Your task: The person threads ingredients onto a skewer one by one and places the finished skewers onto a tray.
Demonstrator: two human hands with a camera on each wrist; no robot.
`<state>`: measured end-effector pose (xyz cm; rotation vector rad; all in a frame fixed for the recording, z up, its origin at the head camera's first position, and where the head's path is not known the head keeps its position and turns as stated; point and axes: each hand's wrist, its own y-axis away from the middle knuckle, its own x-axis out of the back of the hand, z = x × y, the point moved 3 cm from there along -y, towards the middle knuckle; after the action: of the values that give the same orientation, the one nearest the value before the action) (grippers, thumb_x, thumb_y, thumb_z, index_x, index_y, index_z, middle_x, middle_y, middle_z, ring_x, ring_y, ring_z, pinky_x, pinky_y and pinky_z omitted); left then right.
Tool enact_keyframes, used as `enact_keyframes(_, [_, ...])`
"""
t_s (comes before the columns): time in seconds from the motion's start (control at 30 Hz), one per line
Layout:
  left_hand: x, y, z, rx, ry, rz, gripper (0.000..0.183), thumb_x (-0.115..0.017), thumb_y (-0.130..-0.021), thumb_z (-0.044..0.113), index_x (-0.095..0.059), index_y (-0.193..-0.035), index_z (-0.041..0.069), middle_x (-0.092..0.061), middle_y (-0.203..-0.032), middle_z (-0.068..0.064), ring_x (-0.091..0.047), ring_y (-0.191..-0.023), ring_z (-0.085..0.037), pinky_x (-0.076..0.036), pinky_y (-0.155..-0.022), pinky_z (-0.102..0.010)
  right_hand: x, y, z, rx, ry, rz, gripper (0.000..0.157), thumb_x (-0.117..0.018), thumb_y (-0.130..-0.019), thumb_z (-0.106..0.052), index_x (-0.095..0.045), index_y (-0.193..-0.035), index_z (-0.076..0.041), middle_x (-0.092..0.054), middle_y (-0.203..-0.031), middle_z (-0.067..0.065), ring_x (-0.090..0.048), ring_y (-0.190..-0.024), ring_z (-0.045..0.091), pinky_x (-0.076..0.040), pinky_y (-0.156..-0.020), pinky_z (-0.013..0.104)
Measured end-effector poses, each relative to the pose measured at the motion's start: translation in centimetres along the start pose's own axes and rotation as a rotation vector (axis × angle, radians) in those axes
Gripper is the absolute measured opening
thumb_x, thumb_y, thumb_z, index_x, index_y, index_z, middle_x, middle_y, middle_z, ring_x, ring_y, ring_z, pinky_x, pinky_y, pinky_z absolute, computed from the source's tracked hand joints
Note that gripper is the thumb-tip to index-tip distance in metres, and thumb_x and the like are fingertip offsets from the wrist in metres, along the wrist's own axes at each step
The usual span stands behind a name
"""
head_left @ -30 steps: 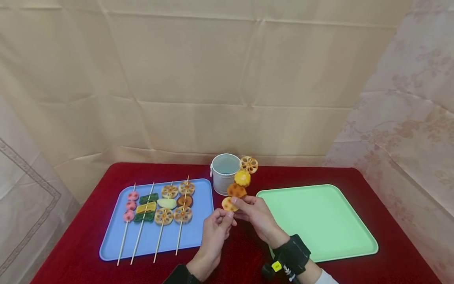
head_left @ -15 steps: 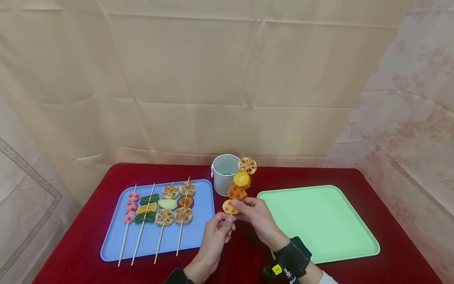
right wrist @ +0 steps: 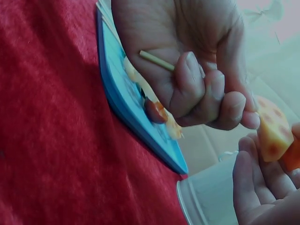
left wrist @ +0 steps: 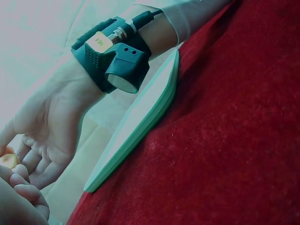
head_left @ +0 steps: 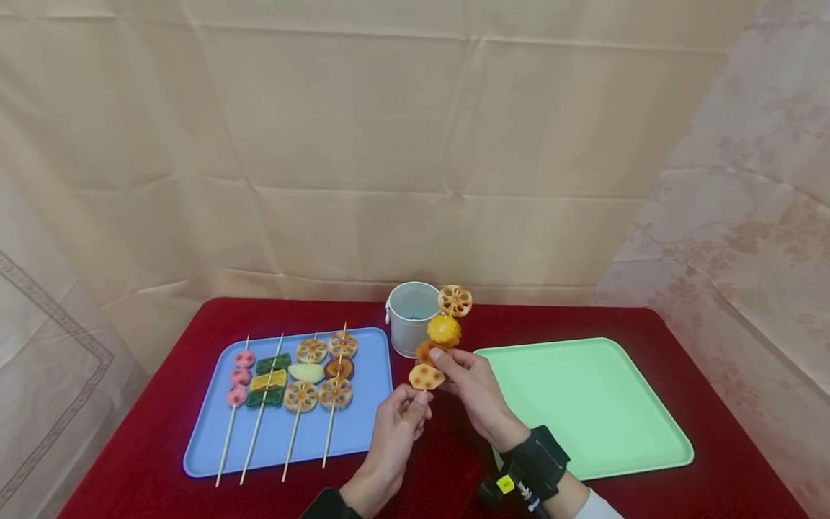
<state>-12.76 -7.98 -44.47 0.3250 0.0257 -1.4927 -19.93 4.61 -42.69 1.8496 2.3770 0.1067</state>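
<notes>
My left hand grips the lower part of a food skewer; in the right wrist view the bare stick end pokes out of its curled fingers. From the bottom up, the skewer carries a pale yellow spotted slice, an orange-brown piece, a yellow corn piece and a lotus root slice. Thumb and fingers of my right hand pinch the orange-brown piece and partly cover it. The spotted slice sits between both hands in the right wrist view.
A blue tray on the left bears several skewers, their stick ends jutting over the front rim. Behind the held skewer stands a pale metal bucket. At the right lies a green tray. Red cloth covers the table.
My right hand has shifted up from the spotted slice to the orange-brown piece. The spotted slice now shows its whole face. My left hand stays at the stick just below it.
</notes>
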Motion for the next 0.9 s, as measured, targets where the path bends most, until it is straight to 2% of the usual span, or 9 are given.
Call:
enact_keyframes(0.2, [0.1,0.0,-0.4,-0.010,0.008,0.012,0.025,-0.052,-0.099,0.018,-0.058,-0.106,-0.006,-0.056,-0.076,0.001,-0.043,-0.063,-0.010,-0.034,-0.054,-0.019,0.2,0.0,0.2,-0.012,0.032,-0.038,0.064,-0.068,-0.083,-0.049,-0.065,-0.120,0.004,-0.069,-0.106,0.012,-0.066,-0.092,0.020,-0.052,-0.084,0.033])
enact_keyframes(0.33, [-0.1,0.0,-0.5,-0.037,0.005,0.010,0.027,-0.053,-0.099,0.018,-0.057,-0.107,-0.008,-0.056,-0.076,0.001,-0.042,-0.062,-0.009,-0.033,-0.053,-0.018,0.6,-0.2,-0.3,-0.015,-0.001,-0.075,0.062,-0.066,-0.086,-0.047,-0.060,-0.126,0.001,-0.066,-0.115,0.013,-0.066,-0.098,0.022,-0.052,-0.085,0.034])
enact_keyframes(0.43, [-0.2,0.0,-0.5,-0.049,-0.002,0.007,0.029,-0.053,-0.099,0.020,-0.057,-0.107,-0.007,-0.056,-0.076,0.000,-0.042,-0.063,-0.009,-0.034,-0.054,-0.018,1.2,-0.6,-1.4,0.019,-0.041,-0.049,0.062,-0.063,-0.088,-0.048,-0.055,-0.129,-0.001,-0.063,-0.120,0.014,-0.064,-0.102,0.024,-0.051,-0.088,0.035])
enact_keyframes(0.53, [-0.2,0.1,-0.5,-0.055,-0.012,0.008,0.029,-0.054,-0.099,0.020,-0.057,-0.107,-0.008,-0.055,-0.076,0.000,-0.042,-0.062,-0.009,-0.034,-0.054,-0.019,1.7,-1.1,-2.3,0.046,-0.039,0.008,0.065,-0.064,-0.086,-0.051,-0.057,-0.126,-0.001,-0.062,-0.117,0.016,-0.064,-0.101,0.025,-0.051,-0.088,0.035])
enact_keyframes(0.6, [-0.2,0.2,-0.6,-0.051,-0.018,0.003,0.029,-0.054,-0.099,0.020,-0.057,-0.107,-0.008,-0.055,-0.075,0.000,-0.043,-0.062,-0.009,-0.035,-0.054,-0.019,1.9,-1.4,-2.6,0.038,-0.018,0.027,0.065,-0.066,-0.084,-0.052,-0.059,-0.124,-0.001,-0.063,-0.115,0.015,-0.065,-0.100,0.024,-0.051,-0.087,0.034])
enact_keyframes(0.8, [-0.3,0.4,-0.8,-0.040,-0.025,-0.024,0.032,-0.052,-0.100,0.023,-0.057,-0.108,-0.007,-0.055,-0.077,0.000,-0.043,-0.063,-0.010,-0.035,-0.056,-0.019,2.5,-1.9,-3.0,-0.009,-0.014,0.007,0.068,-0.067,-0.083,-0.051,-0.057,-0.126,0.000,-0.063,-0.117,0.016,-0.064,-0.100,0.023,-0.051,-0.086,0.032])
enact_keyframes(0.9, [-0.4,0.4,-0.6,-0.043,-0.021,-0.030,0.031,-0.052,-0.100,0.023,-0.057,-0.108,-0.007,-0.055,-0.077,0.000,-0.043,-0.063,-0.009,-0.035,-0.056,-0.019,3.3,-2.5,-3.6,0.014,-0.054,0.057,0.070,-0.066,-0.083,-0.054,-0.056,-0.127,0.000,-0.063,-0.115,0.014,-0.064,-0.099,0.021,-0.051,-0.085,0.030])
